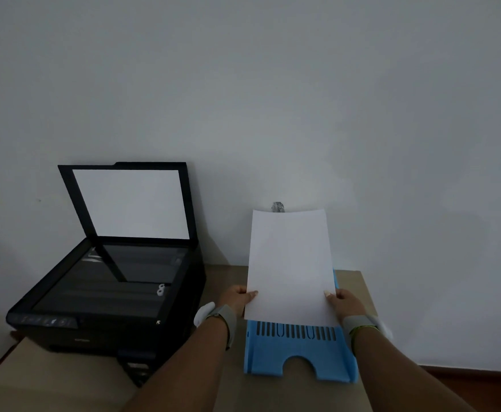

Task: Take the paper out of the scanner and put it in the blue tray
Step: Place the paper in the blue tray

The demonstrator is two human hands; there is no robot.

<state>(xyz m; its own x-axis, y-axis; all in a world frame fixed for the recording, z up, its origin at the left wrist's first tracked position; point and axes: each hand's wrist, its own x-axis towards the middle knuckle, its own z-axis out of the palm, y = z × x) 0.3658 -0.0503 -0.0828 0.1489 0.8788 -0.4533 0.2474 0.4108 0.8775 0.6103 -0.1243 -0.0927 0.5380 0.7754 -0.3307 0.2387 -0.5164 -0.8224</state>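
— While both hands are up over the blue tray (299, 356), what exactly are they holding?

— One sheet of white paper (290, 263), held above the tray and tilted up toward the wall. The left hand (237, 298) pinches the sheet's left edge near its lower end, thumb on top and the other fingers hidden behind the sheet. The right hand (344, 301) does the same on the right edge. Both are closed on the paper.

— Is the paper touching the tray?

— I cannot tell. Its lower edge covers the tray's back part, leaving the slotted strip and the curved cut-out at the front in sight.

— And the scanner (109, 292)?

— Left of the tray, on the same worktop (50, 379), well apart from the paper. Its lid (130, 203) stands open, white backing facing out, and the dark glass (109, 281) below is bare of paper.

— Anything else near the tray?

— A grey band sits on each wrist (224, 318), and a small grey object (277, 206) on the wall peeks out just above the paper's top edge.
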